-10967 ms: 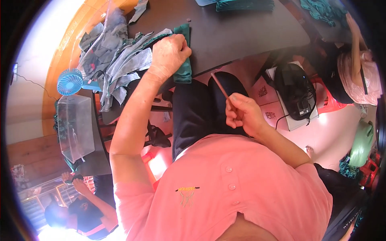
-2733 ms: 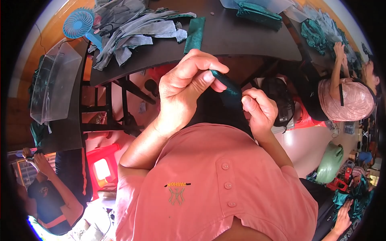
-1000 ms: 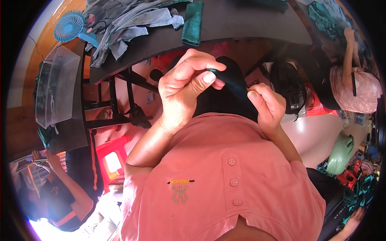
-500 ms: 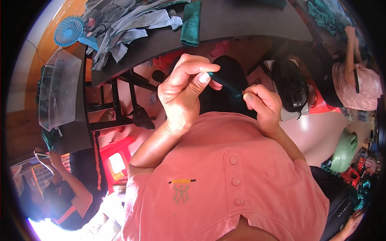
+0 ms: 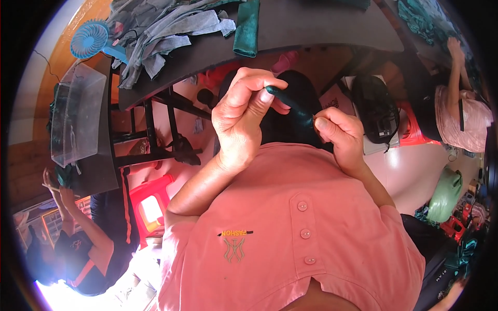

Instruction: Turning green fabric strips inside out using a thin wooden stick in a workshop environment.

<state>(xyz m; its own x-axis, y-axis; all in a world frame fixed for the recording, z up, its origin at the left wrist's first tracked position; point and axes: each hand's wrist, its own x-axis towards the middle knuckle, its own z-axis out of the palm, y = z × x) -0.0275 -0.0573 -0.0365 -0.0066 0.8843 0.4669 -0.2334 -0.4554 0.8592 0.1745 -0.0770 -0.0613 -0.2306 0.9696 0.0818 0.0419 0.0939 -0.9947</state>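
A narrow strip of dark green velvety fabric (image 5: 293, 104) runs slantwise between my two hands, above my lap. My left hand (image 5: 243, 111) pinches its upper left end between thumb and forefinger, and the rolled tip shows over the thumb. At the lower right end, my right hand (image 5: 341, 136) is closed with the thumb pressed on the forefinger; the grip hides that end of the strip.
The dark table (image 5: 321, 31) ahead carries a heap of grey-green cloth strips (image 5: 181, 28) and a folded green velvet piece (image 5: 246, 31). Left are a blue fan (image 5: 89, 39) and a clear bin (image 5: 78, 119). A black bag (image 5: 374, 109) lies right. Other people work at both sides.
My left hand has shifted slightly right and up, and more of the green strip shows above its thumb. My right hand stays nearly in place. The person at left has moved their hands.
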